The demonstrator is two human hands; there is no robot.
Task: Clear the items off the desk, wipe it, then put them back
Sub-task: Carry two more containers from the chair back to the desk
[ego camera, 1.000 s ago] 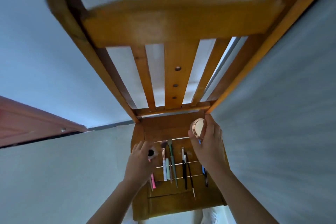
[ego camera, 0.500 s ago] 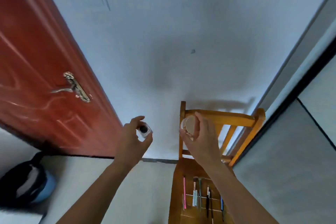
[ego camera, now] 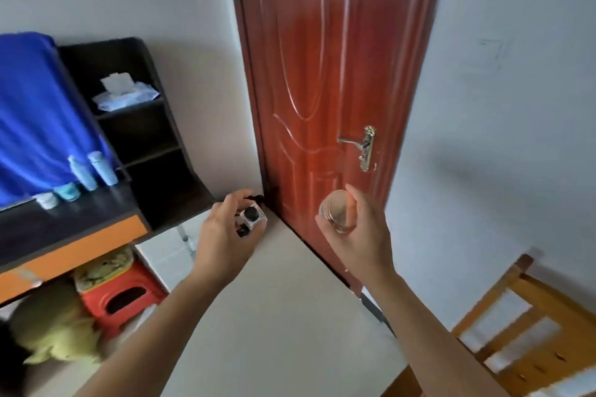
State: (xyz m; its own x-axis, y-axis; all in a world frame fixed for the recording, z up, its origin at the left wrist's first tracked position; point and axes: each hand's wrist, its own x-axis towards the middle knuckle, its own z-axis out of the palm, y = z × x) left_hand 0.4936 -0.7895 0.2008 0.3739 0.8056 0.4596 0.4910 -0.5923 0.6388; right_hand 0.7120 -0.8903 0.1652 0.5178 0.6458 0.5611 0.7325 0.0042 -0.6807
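Observation:
My left hand [ego camera: 222, 238] grips a small clear square bottle with a black cap [ego camera: 252, 217], held in the air right of the desk. My right hand [ego camera: 358, 235] holds a round rose-gold jar [ego camera: 333, 209] in front of the door. The dark desk [ego camera: 64, 229] with an orange front edge stands at the left. On its top, in front of a blue cloth [ego camera: 35, 113], are two pale blue bottles [ego camera: 93, 167] and two small jars [ego camera: 58, 195]. Both hands are off the desk, to its right.
A red-brown door [ego camera: 322, 74] with a brass handle [ego camera: 364, 147] fills the middle. Dark shelves [ego camera: 135, 126] beside the desk hold a tissue pack [ego camera: 124, 92]. Under the desk are a red stool [ego camera: 122, 296] and a yellow-green bundle [ego camera: 54, 325]. A wooden chair [ego camera: 529, 332] is at the lower right.
The view has swung left from the chair with its brushes to the door and desk. Both hands lifted off the chair seat and carried the bottle and jar along.

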